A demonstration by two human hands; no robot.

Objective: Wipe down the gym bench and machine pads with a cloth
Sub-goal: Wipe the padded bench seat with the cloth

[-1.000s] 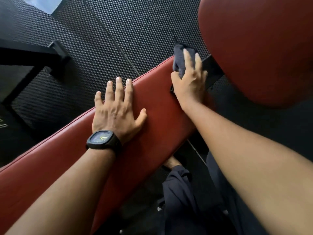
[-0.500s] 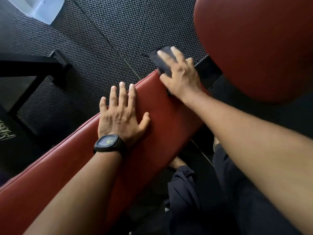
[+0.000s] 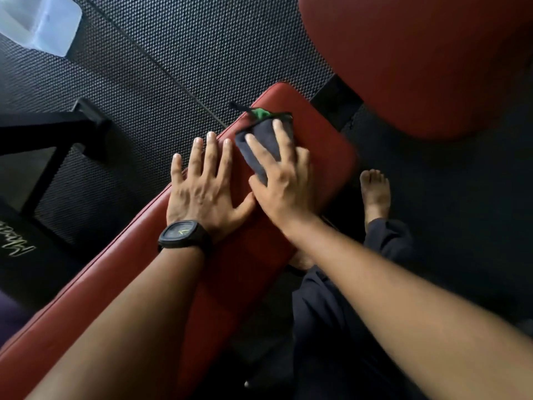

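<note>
Where the red padded surface [image 3: 323, 157] runs across the view from 7 o'clock up toward 1 o'clock, both hands sit on its far end. Left hand [image 3: 202, 192]: palm down, fingers spread and straight, flat on the padding, fingertips reaching the surface's edge at 11 o'clock. Black square-faced watch [image 3: 183, 233] on that wrist.

Right hand [image 3: 285, 186]: just beside the left, at its 3 o'clock, the two thumbs touching or nearly so; cannot tell which. Fingers straight and splayed, pressing down on the cloth [image 3: 261, 145]. Cloth: dark grey, bunched, lying on the surface under the right fingers and sticking out past them toward 11 o'clock, with a green patch [image 3: 261, 113] at its far tip. Its lower edge runs in under the web by the thumb; whether the thumb pinches it is unclear.

Second red pad [image 3: 418, 62], big and rounded, fills the frame at 1 to 2 o'clock, apart from the surface, black bracket [image 3: 336, 103] between them.

Dark dimpled floor mat [image 3: 173, 53] below. Black metal frame [image 3: 52, 131] at 9 o'clock. Pale translucent container [image 3: 37, 21] at 10 o'clock corner. Bare foot [image 3: 375, 192] on the floor at 3 o'clock of the surface's end; dark trousers [image 3: 331, 327] at 5 o'clock.
</note>
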